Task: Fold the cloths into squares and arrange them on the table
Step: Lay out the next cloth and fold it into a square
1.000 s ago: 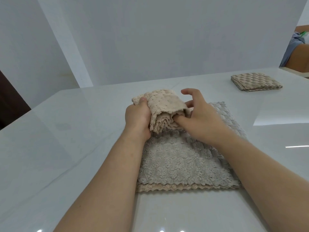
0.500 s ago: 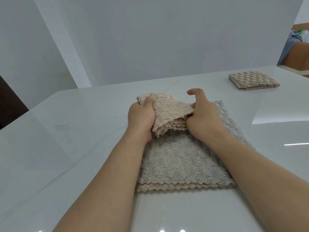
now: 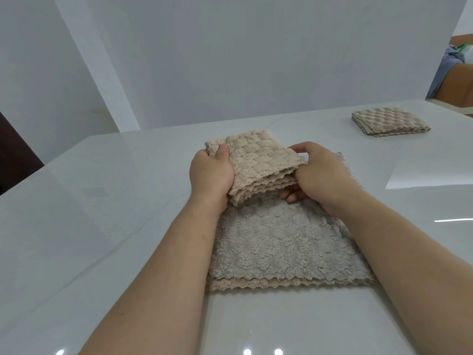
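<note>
**Squaring up a folded cloth above the stack**

Both hands hold the folded beige cloth lifted just above the far end of the grey cloth, which lies flat on the bench. The left hand grips its left edge with the thumb on top. The right hand pinches the right corner, with the fingers curled underneath.

The layers along the near edge fan out unevenly, so the fold looks made but not yet tidy. The next move probably calls for lining up those layers, then carrying the square to a resting spot.

A finished square lies far to the right, well apart from the hands, with bare bench between. That gap seems the natural place to set this one down. The left side is just as open. The bench's far edge runs close behind the hands, so moving sideways is safer than moving forward.

A beige edge shows under the grey cloth, so at least two cloths appear to be waiting.
</note>
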Motion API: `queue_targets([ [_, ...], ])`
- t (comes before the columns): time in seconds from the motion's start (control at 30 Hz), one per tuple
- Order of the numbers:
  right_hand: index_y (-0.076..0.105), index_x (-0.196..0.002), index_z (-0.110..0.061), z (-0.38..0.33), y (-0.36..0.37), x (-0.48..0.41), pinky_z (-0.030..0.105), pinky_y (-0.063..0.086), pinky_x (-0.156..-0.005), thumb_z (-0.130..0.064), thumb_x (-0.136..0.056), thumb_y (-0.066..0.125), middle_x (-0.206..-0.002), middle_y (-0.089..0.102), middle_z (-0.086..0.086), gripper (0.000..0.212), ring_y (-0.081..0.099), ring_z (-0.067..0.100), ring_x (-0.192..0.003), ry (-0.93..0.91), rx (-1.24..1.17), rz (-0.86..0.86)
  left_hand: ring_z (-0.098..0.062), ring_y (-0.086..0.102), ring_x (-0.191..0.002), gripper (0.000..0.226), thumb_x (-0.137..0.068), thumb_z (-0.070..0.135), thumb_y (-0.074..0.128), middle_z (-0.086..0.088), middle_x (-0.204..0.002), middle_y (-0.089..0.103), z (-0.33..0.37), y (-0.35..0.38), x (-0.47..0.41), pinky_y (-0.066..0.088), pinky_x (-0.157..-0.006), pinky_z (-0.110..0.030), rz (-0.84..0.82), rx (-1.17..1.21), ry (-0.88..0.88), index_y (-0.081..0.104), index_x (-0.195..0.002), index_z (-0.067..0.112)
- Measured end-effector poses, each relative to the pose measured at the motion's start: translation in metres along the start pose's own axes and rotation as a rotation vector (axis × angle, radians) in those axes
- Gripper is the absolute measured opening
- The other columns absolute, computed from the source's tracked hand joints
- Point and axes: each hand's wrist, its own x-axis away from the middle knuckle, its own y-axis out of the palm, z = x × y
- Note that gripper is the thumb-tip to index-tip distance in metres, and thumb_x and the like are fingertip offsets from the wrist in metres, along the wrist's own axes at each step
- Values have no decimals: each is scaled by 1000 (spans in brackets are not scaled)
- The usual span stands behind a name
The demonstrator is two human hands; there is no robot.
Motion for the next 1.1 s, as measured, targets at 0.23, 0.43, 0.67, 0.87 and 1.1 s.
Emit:
queue_targets([
  [0.23, 42, -147, -15, -1, -14, -3, 43, 63, -80, 19, -86, 60, -122, 69, 25, 71, 73, 37, -104, 45, -446, -366, -28, 69, -102, 46, -87, 52, 57, -4, -111, 69, 4, -5, -2, 57, -92, -51, -41, 117, -11, 62, -114, 16],
  [0.43, 40, -150, -18, -4, -24, 0, 57, 51, -101, 5, -75, 47, -137, 62, 21, 79, 64, 42, -118, 138, -608, -610, -18, 67, -102, 34, -99, 47, 57, 3, -108, 70, 11, -6, 3, 56, -95, -45, -13, 25, 153, 63, -115, 17],
  [0.67, 68, -118, -11, -5, -15, -7, 44, 61, -82, -61, -94, 58, -106, 77, 10, 57, 76, 30, -95, 201, -399, -200, -7, 66, -96, 29, -102, 44, 55, 11, -101, 69, 20, 1, 24, 53, -89, -31, -126, -95, 363, 65, -112, 19],
  [0.87, 65, -100, -13, 2, -7, -13, 47, 57, -86, -83, -79, 50, -93, 74, 5, 75, 70, 28, -93, -9, -7, 83, -11, 57, -116, 46, -103, 44, 53, 10, -123, 60, 17, 4, 28, 37, -92, -19, -126, -215, 392, 56, -136, 12],
  [1.1, 44, -95, -13, -2, -10, -7, 30, 26, -54, -59, -102, 41, -72, 44, -5, 47, 45, 18, -69, -237, 393, 265, -24, 63, -117, 45, -99, 47, 57, -4, -126, 68, 10, 10, 24, 46, -107, -37, -162, -163, 236, 62, -127, 13],
])
